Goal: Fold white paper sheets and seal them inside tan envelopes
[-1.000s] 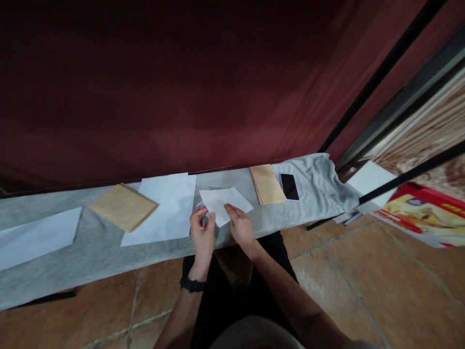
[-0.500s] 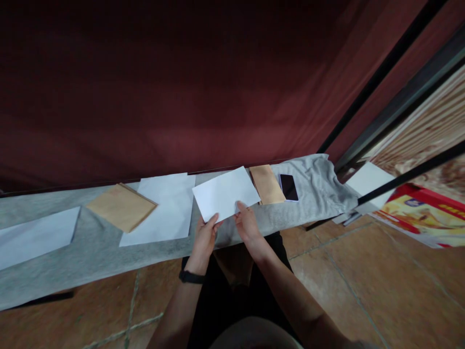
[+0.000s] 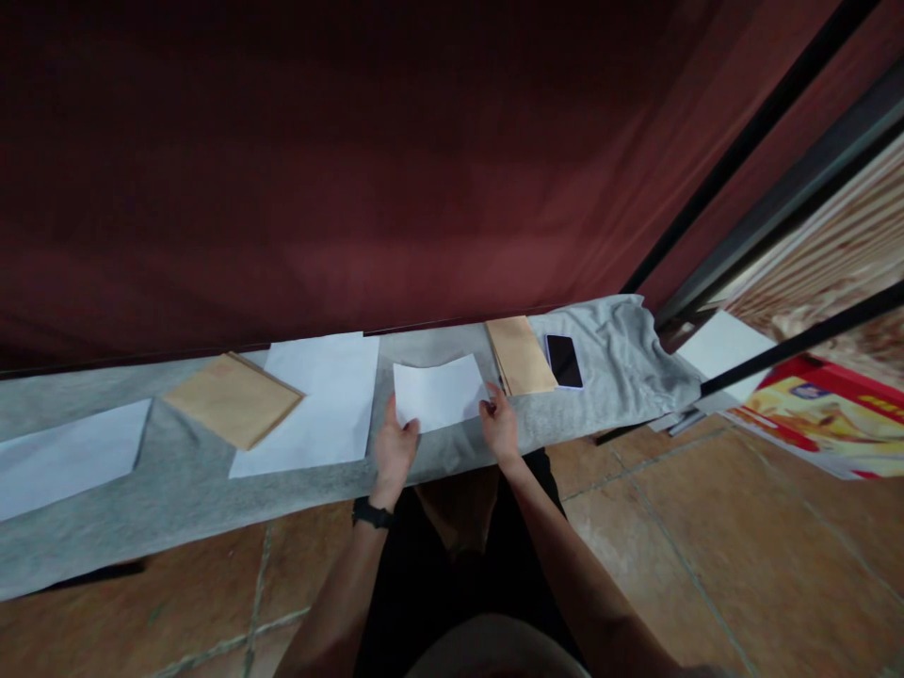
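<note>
A small white sheet of paper, slightly bowed, lies between my two hands over the grey cloth. My left hand grips its lower left corner, thumb on top. At its right edge, my right hand pinches the paper between thumb and fingers. Just right of the sheet rests a stack of brown envelopes. Left of it, a larger white paper is partly covered by another pile of brown envelopes.
A dark-screened phone lies right of the envelopes on the grey cloth. More white paper is at far left. Behind the narrow table hangs a dark red curtain. A red and yellow box stands beyond a black pole at right.
The white sheet has turned from a tilt to nearly level with the table edge and now bows. My right hand has moved to its right edge, my left hand slightly left and down.
</note>
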### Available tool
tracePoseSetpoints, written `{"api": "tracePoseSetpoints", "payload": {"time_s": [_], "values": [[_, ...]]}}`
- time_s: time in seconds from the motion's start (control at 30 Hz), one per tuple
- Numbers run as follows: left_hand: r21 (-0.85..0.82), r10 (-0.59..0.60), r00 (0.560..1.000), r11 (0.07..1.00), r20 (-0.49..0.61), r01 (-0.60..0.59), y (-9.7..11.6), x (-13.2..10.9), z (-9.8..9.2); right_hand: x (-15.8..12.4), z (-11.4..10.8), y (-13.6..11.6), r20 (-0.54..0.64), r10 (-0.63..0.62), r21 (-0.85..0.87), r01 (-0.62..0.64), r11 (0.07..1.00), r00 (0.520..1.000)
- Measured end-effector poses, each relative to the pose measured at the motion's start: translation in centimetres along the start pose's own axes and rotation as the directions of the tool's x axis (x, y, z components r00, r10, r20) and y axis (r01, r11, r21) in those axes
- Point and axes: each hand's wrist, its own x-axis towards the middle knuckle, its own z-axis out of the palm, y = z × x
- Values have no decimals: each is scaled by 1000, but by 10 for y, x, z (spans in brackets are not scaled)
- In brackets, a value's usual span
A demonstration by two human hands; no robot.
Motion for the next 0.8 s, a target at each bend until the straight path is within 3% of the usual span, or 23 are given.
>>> {"api": "tracePoseSetpoints", "payload": {"time_s": [0.13, 0.27, 0.37, 0.47, 0.6, 0.8], "values": [[161, 38, 999, 986, -6, -37, 4, -14, 1, -5, -6, 5, 56, -127, -266, 138, 954, 990], [307, 196, 979, 936, -56, -170, 11, -19, -1, -6, -12, 4, 99, -146, -436, 175, 883, 984], [365, 362, 932, 868, 1, -337, 14, -21, 6, -6, -7, -5, 92, -228, -393, 246, 886, 969], [268, 470, 868, 825, 163, -497, 10, -25, 24, -14, 7, -19, 180, -334, -257, 372, 892, 925], [284, 463, 826, 785, 321, -550, -1, -36, 44, -29, 24, -33, 361, -408, -193, 496, 847, 838], [364, 410, 868, 792, 279, -491, -5, -38, 40, -32, 14, -18, 387, -359, -329, 491, 807, 849]]}}
